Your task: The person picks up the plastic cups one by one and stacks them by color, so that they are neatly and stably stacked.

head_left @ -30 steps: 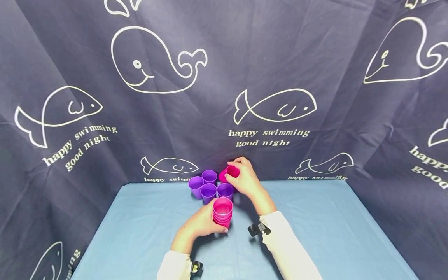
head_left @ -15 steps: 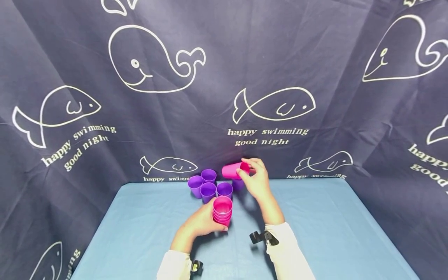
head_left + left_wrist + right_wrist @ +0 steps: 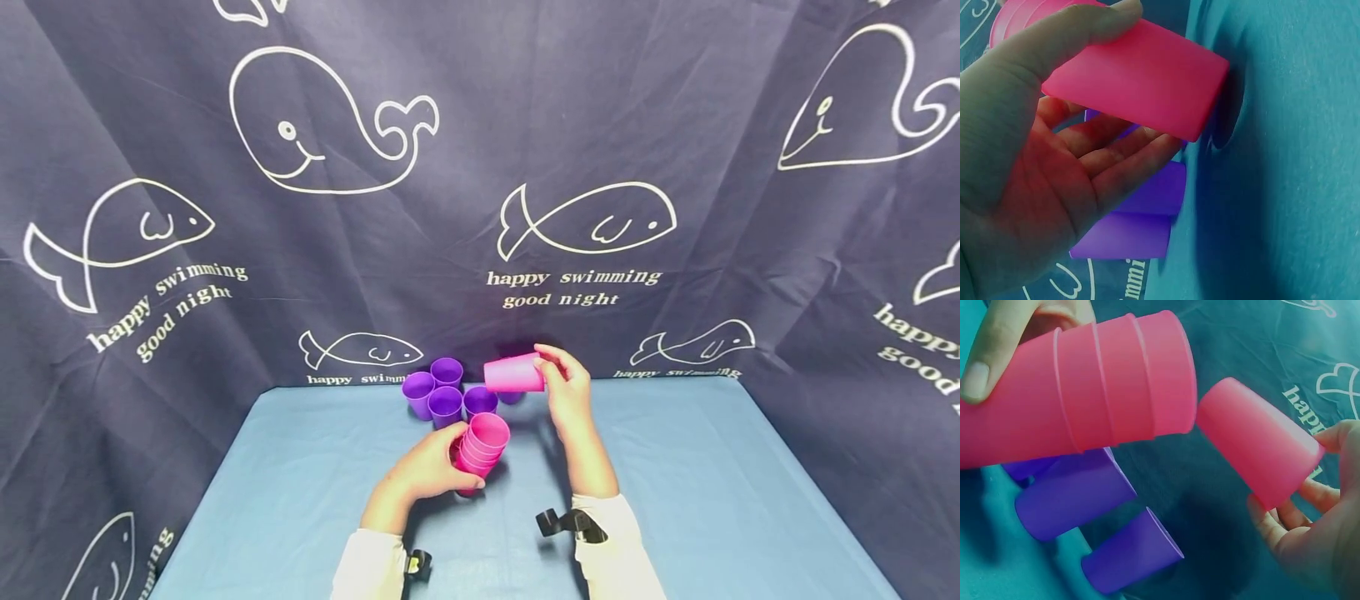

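Observation:
My left hand [image 3: 427, 465] grips a stack of several nested pink cups [image 3: 483, 446], fingers on one side and thumb on the other. The stack leans to the right, mouth up, its base close over the cloth in the left wrist view. My right hand [image 3: 567, 396] pinches a single pink cup [image 3: 512, 373] near its rim. That cup lies sideways in the air, its closed end pointing left. In the right wrist view the single cup's base [image 3: 1225, 387] is right by the stack's open end [image 3: 1175, 375].
Several purple cups [image 3: 418, 393] stand upright in a cluster at the table's back edge. Another purple cup [image 3: 512, 395] is partly hidden under the held pink cup. A dark curtain [image 3: 465, 208] with whale and fish drawings rises behind the blue-covered table [image 3: 315, 492].
My right hand has raised the single pink cup off the back right spot, moved it right and turned it sideways, revealing a purple cup. My left hand has tilted the stack rightward.

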A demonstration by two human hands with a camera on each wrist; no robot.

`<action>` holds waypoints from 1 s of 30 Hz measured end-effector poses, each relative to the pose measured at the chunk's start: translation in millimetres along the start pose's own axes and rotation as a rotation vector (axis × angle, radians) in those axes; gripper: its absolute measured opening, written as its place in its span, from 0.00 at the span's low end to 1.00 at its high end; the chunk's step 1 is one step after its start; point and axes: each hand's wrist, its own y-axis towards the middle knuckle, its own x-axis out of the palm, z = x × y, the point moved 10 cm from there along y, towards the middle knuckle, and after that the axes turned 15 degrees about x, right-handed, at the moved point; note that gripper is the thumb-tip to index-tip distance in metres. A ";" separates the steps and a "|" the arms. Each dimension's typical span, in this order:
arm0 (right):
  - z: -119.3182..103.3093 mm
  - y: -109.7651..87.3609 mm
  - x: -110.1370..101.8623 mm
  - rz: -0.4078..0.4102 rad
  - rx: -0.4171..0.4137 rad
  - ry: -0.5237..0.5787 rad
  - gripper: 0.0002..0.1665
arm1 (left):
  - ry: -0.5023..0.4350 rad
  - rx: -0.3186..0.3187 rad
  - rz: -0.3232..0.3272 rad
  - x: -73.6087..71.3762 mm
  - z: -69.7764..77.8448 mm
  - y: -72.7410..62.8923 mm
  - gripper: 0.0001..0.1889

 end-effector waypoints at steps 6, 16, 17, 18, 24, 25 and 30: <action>0.2 -1.5 -2.8 -0.038 0.015 0.064 0.17 | -0.018 -0.018 0.004 -3.2 -5.1 -2.6 0.31; -7.1 -8.3 10.4 -0.157 -0.029 -0.046 0.17 | -0.001 -0.014 0.017 -8.1 -7.6 -1.0 0.31; -6.2 -8.4 11.2 -0.164 -0.030 -0.060 0.16 | 0.006 -0.016 0.016 -8.3 -7.9 -0.9 0.31; -5.5 -8.9 12.5 -0.174 -0.032 -0.072 0.16 | 0.013 -0.020 0.015 -8.4 -8.0 -1.2 0.31; -0.9 -13.2 21.1 -0.251 -0.055 -0.113 0.16 | 0.022 -0.042 0.012 -8.5 -8.0 -4.0 0.31; -0.5 -13.9 22.2 -0.261 -0.057 -0.111 0.16 | 0.022 -0.042 0.012 -8.3 -7.8 -4.1 0.31; 1.8 -16.1 26.1 -0.296 -0.044 -0.123 0.16 | 0.015 -0.047 0.009 -7.5 -7.0 -3.7 0.31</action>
